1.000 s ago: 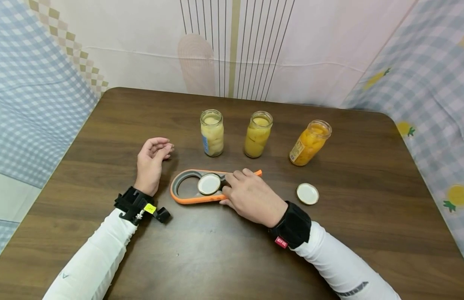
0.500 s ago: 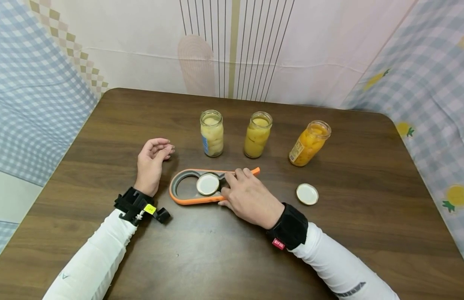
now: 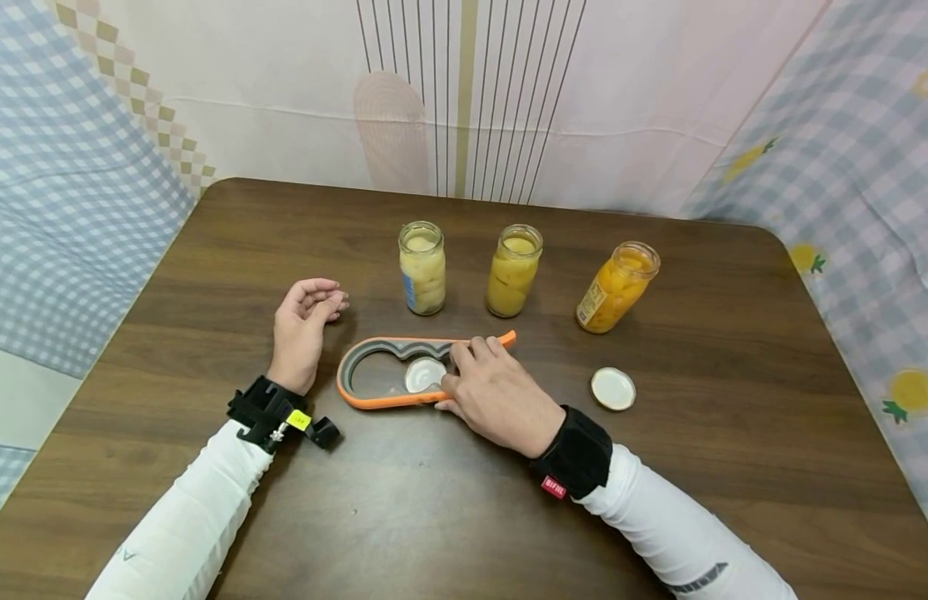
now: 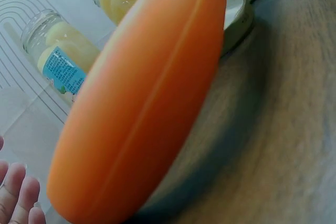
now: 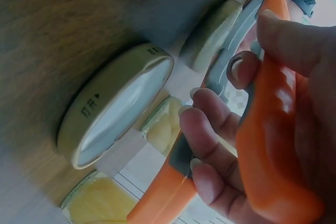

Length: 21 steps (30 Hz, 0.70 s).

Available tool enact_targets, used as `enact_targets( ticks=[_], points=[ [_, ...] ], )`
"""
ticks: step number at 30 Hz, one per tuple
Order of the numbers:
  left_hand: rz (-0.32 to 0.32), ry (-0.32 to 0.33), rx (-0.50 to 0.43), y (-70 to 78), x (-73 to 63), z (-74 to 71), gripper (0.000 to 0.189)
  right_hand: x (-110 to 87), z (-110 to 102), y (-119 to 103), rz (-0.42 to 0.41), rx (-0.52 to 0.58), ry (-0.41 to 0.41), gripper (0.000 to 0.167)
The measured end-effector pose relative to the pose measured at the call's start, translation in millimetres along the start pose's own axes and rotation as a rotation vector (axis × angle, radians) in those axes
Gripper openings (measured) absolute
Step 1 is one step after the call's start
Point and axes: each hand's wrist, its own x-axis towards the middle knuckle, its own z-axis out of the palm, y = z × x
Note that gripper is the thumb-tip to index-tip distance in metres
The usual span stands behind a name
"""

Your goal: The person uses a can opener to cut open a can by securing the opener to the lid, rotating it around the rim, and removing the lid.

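Note:
My right hand (image 3: 501, 392) grips the handles of an orange and grey jar opener (image 3: 359, 402), its fingers curled round them. A white-lined jar lid (image 3: 425, 375) lies inside the opener's outline, partly covered. Two lids show in the right wrist view: a near lid (image 5: 115, 106) with printed characters on its rim, and a far lid (image 5: 210, 35) by the grey inner edge. My left hand (image 3: 302, 329) lies on the table left of the opener, fingers loosely curled and holding nothing. The opener's rounded orange end (image 4: 142, 98) fills much of the left wrist view.
Three lidless jars stand behind the opener: a pale fruit jar (image 3: 422, 271), a yellow fruit jar (image 3: 513, 275) and an orange fruit jar (image 3: 617, 287). Another lid (image 3: 613, 388) lies at the right on the brown table (image 3: 344, 517). Patterned cloths hang around the table.
The lid held between the opener's grey edges has dropped lower and now looks smaller, loose inside the outline. The opener and right hand have shifted slightly left. The left hand stays put.

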Motion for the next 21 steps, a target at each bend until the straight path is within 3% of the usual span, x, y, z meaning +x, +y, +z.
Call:
enact_targets(
  ticks=[10, 21],
  points=[
    [-0.012, -0.002, 0.005, 1.5, -1.2, 0.5, 0.011, 0.4, -0.1, 0.5, -0.006, 0.005, -0.015, 0.029],
    [-0.011, -0.004, 0.030, 0.6, -0.9, -0.3, 0.010, -1.9, -22.2, 16.0, 0.004, -0.033, 0.099, 0.027]
  ],
)
